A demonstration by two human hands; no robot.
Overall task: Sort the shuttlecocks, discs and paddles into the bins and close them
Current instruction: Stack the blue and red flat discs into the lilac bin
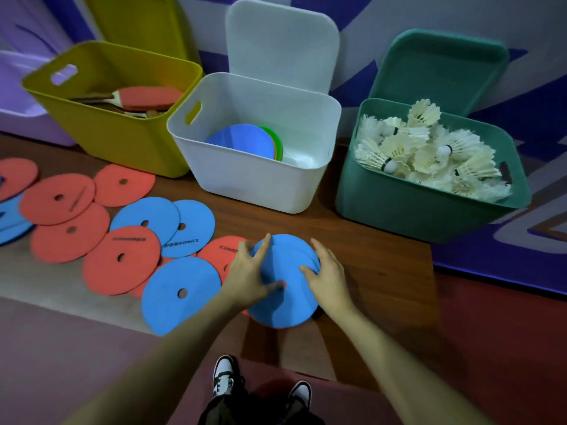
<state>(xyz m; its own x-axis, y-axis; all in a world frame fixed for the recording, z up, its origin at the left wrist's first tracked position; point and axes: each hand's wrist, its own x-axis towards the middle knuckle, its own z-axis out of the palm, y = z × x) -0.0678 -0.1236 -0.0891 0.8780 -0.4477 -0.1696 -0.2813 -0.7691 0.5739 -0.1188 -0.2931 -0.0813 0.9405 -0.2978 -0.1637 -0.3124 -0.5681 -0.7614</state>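
A small stack of flat discs with a blue disc (283, 289) on top is held above the floor by both hands. My left hand (250, 273) grips its left edge, thumb across the top. My right hand (326, 276) grips the right edge with curled fingers. Several red and blue discs (122, 259) lie scattered on the floor to the left. The white bin (254, 179) holds a few discs (245, 141). Paddles (147, 98) lie in the yellow bin (116, 133). The green bin (423, 207) is full of white shuttlecocks (429, 148).
Each bin's lid leans upright behind it: yellow (138, 23), white (282, 44), green (438, 65). A purple container (18, 96) stands at the far left. My shoes (227, 375) are on the red mat below the hands.
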